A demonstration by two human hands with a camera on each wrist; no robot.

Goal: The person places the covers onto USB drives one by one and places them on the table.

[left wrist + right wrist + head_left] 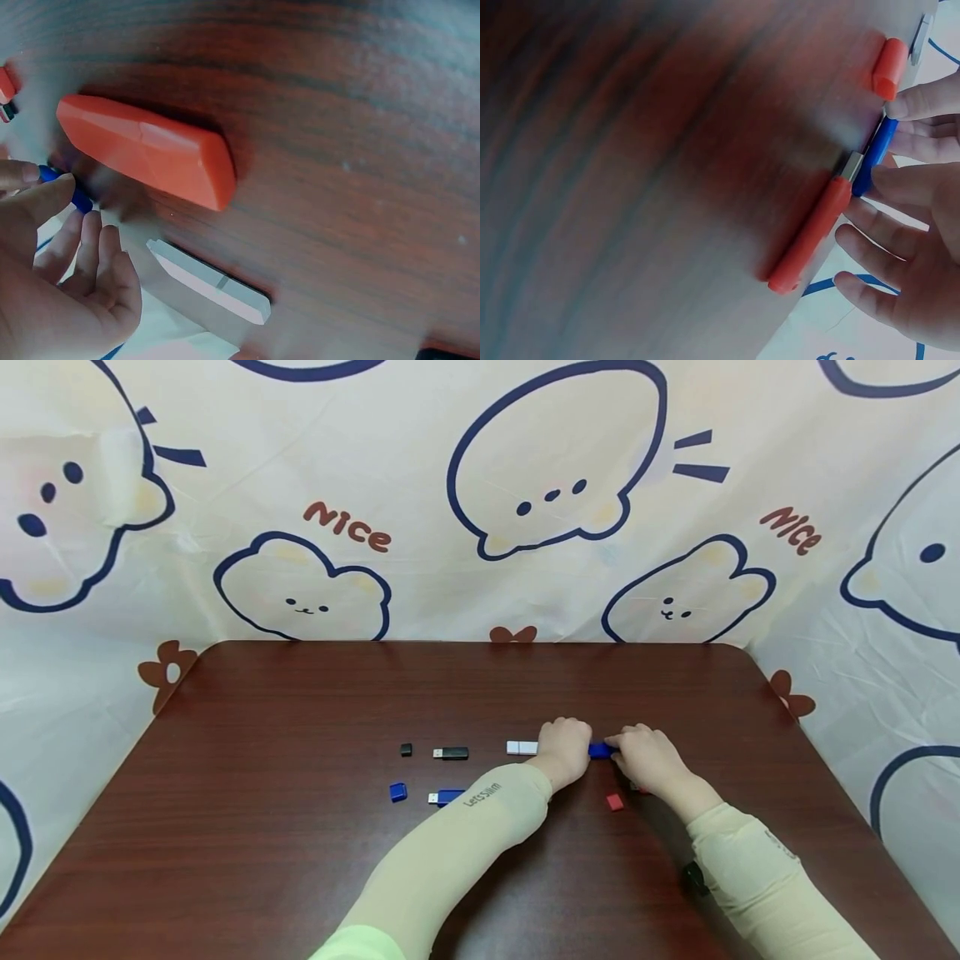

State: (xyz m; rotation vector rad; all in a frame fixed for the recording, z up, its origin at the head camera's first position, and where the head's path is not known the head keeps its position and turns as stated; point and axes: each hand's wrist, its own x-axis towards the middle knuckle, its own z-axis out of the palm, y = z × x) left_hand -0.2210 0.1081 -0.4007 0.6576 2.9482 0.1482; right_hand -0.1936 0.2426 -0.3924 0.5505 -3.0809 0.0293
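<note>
A blue USB flash drive (600,750) lies between my two hands. My left hand (565,747) pinches one end of it with thumb and finger, and my right hand (648,756) pinches the other. In the right wrist view, a red flash drive (810,232) with a bare silver plug is just beside the blue one, and a red cap (890,67) is near the left fingers. A white flash drive (522,747) lies left of my left hand. The left wrist view shows a long orange-red piece (142,154) close by; its kind is unclear.
On the left lie an uncapped black flash drive (451,753) and its black cap (406,749). Below them are another blue flash drive (447,797), partly covered by my left sleeve, and a blue cap (398,792). A patterned cloth (420,452) hangs behind the brown table (225,860).
</note>
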